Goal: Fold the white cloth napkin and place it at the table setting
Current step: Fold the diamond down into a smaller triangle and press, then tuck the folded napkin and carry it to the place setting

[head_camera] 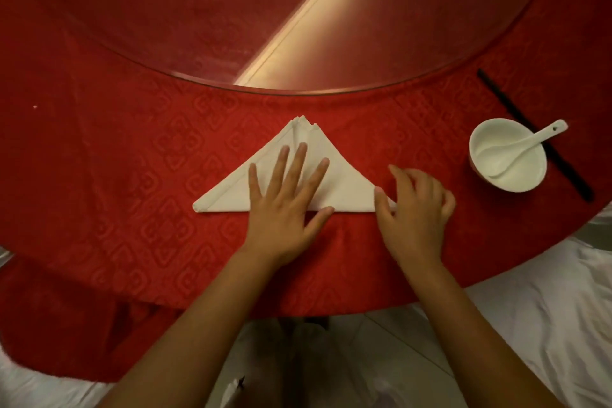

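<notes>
Napkin: the white cloth napkin (334,189) lies flat on the red tablecloth (132,156) as a triangle, long edge toward the person, its layered tip pointing away at the glass turntable (231,26).
Left hand: the left hand (284,202) is spread open, palm down — fingers on the middle of the triangle, thumb along its near edge, pinning it.
Right hand: the right hand (414,205) is at the triangle's right corner, thumb and fingers curled around the tip in what looks like a pinch; most of the corner is hidden beneath them.
Step in hand: folding, judged mid-way — the triangle is made, the shaping is not.
Next move: likely bringing the right corner over toward the tip or the centre, which needs the left hand to hold the layers from sliding.
Table setting: a white bowl (516,175) with a white spoon (526,142) in it and black chopsticks (506,106) sit well apart to the right; the napkin is not yet placed there.
</notes>
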A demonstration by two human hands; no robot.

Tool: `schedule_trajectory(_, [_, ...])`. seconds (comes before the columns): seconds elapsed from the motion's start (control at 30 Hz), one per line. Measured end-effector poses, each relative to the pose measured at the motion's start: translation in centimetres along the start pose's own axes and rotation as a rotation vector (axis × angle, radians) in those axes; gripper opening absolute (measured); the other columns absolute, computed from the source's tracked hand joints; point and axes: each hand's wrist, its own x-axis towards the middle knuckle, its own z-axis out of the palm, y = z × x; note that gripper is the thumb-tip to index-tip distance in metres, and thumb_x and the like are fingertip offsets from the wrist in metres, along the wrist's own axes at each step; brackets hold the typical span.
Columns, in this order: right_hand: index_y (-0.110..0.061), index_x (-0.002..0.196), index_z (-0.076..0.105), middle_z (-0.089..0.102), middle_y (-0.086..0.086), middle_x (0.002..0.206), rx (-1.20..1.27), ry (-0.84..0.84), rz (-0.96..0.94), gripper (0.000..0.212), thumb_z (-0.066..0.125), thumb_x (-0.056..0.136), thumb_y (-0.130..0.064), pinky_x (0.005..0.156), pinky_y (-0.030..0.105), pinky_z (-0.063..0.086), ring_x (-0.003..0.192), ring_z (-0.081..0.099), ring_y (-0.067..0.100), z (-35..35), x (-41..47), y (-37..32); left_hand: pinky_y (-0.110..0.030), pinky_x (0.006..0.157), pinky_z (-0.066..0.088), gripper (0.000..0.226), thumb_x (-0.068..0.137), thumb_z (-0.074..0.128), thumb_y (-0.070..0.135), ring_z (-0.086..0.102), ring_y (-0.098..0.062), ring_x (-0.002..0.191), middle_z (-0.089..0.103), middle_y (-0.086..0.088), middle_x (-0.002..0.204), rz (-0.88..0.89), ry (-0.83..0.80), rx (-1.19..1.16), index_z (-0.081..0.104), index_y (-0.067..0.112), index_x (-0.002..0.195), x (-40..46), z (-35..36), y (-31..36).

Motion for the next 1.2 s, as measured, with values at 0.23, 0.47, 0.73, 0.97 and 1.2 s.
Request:
schedule_trajectory(0.23, [-0.020, 0.100, 0.063, 0.061, 0.008, 0.107, 0.103, -0.172, 0.220, 0.020, 0.061, 0.083, -0.032, 0.092, 0.041, 0.031, 0.107, 0.050, 0.028, -1.0, -1.2, 0.8, -0.058, 0.110, -0.009, 0.066, 0.087, 0.012, 0.065, -0.008, -0.019, 0.145, -0.007, 0.004, 0.157, -0.069, -0.076, 0.009, 0.002, 0.038, 0.146, 0.2, 1.7, 0.3])
schedule_trajectory(0.47, [-0.014, 0.095, 0.069, 0.069, 0.004, 0.086, 0.531, -0.211, 0.374, 0.017, 0.068, 0.079, -0.021, 0.071, 0.029, 0.047, 0.078, 0.064, 0.019, -2.0, 0.1, 0.3, -0.058, 0.110, -0.009, 0.067, 0.087, 0.012, 0.066, -0.006, -0.019, 0.145, -0.003, 0.003, 0.157, -0.059, -0.069, 0.002, 0.004, 0.036, 0.147, 0.2, 1.9, 0.3])
schedule_trajectory(0.73, [-0.018, 0.079, 0.069, 0.067, -0.006, 0.070, 0.838, -0.063, 0.340, 0.007, 0.064, 0.081, -0.012, 0.061, 0.022, 0.047, 0.066, 0.063, 0.006, -4.3, 0.4, -2.7, -0.040, 0.117, -0.001, 0.062, 0.092, 0.019, 0.051, 0.009, -0.011, 0.144, 0.011, 0.004, 0.157, -0.248, -0.035, -0.605, 0.010, 0.026, 0.148, 0.4, -1.0, 0.3])
schedule_trajectory(0.97, [-0.018, 0.078, 0.069, 0.069, -0.006, 0.075, 1.005, -0.119, 0.164, 0.008, 0.067, 0.079, -0.010, 0.067, 0.017, 0.050, 0.072, 0.064, 0.003, -5.3, -0.7, -11.1, -0.022, 0.063, 0.052, 0.048, 0.089, 0.039, 0.053, 0.072, -0.018, 0.078, 0.075, -0.003, 0.084, -0.754, 0.001, -1.481, 0.067, 0.014, 0.086, -0.6, -8.9, -1.8])
schedule_trajectory(1.2, [-0.019, 0.094, 0.072, 0.073, -0.009, 0.090, 0.905, -0.260, 0.079, 0.015, 0.069, 0.079, -0.022, 0.075, 0.012, 0.048, 0.085, 0.065, -0.002, -3.6, -2.5, -15.4, -0.022, 0.064, 0.054, 0.021, 0.083, 0.063, 0.033, 0.070, -0.009, 0.069, 0.073, 0.006, 0.069, -0.674, -0.020, -1.421, 0.072, 0.022, 0.068, -1.7, -10.9, -4.3])
